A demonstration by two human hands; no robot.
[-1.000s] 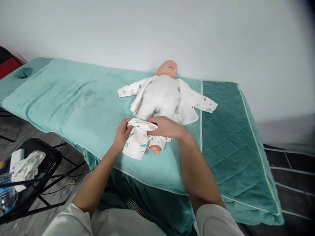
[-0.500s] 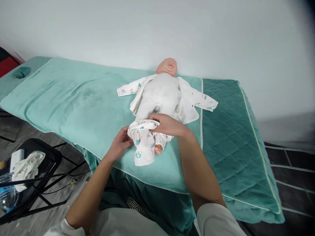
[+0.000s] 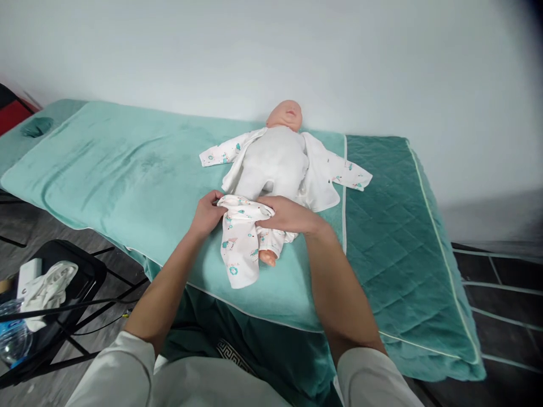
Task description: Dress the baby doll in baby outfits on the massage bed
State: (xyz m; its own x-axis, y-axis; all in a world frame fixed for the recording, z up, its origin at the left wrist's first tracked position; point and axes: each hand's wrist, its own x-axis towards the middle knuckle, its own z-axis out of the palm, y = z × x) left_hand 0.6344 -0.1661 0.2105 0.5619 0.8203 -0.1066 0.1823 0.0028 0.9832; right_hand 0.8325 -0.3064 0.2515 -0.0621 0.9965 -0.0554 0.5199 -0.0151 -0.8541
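Note:
A baby doll (image 3: 278,158) lies on its back on a teal towel (image 3: 127,169) covering a massage table, head toward the wall. An open white printed jacket (image 3: 326,178) is spread beneath it. Small white printed trousers (image 3: 237,243) cover the doll's legs, and one bare foot (image 3: 268,258) sticks out of a leg. My left hand (image 3: 207,212) pinches the waistband at the left. My right hand (image 3: 286,213) grips the waistband at the right, by the doll's hips.
A darker quilted teal cover (image 3: 394,226) lies on the right part of the table. A black folding chair (image 3: 63,294) at lower left carries a white cloth (image 3: 44,288) and a water bottle (image 3: 12,339). The wall stands just behind the table.
My left hand moved up from the trouser leg to the waistband's left side. The trouser leg now hangs straighter and longer over the doll's leg. The right hand stayed put.

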